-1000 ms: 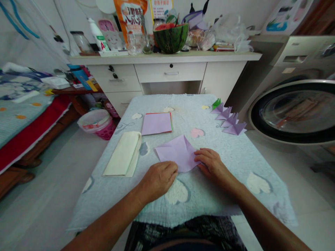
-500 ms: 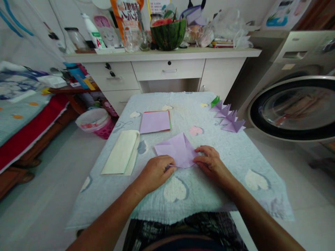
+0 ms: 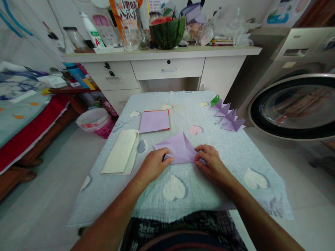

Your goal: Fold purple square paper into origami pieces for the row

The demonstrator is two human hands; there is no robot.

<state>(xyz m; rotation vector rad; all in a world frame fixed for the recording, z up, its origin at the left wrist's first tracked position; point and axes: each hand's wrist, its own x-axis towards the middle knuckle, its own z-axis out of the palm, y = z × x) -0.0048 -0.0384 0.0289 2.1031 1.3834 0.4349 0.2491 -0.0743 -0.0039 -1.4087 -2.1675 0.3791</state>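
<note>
On the table's pale blue heart-patterned cloth (image 3: 235, 157), a cream folded paper sheet (image 3: 121, 151) lies at the left. Just beside it is a flat stack of square coloured papers (image 3: 155, 121) with a lilac sheet on top, none of them folded yet.

The left hand (image 3: 153, 165) is curled and pinches the left flap of a lilac paper sheet (image 3: 180, 148). This sheet lies in the middle of the cloth, partly folded, with a point rising at its far edge. The right hand (image 3: 210, 164) rests loosely, its fingertips pressing the sheet's right corner flat. Judging by the layout, this piece is midway through its creases.

Further right, a row of finished lilac folded triangles (image 3: 227, 116) sits near the table edge, with a green folded piece (image 3: 215, 100) at its far end.

On the floor at the left, a pink plastic bucket (image 3: 103, 131) holds something reddish, too blurred to name. At the far right, the washing machine's round glass door (image 3: 298, 106) shows bundled fabric inside.
</note>
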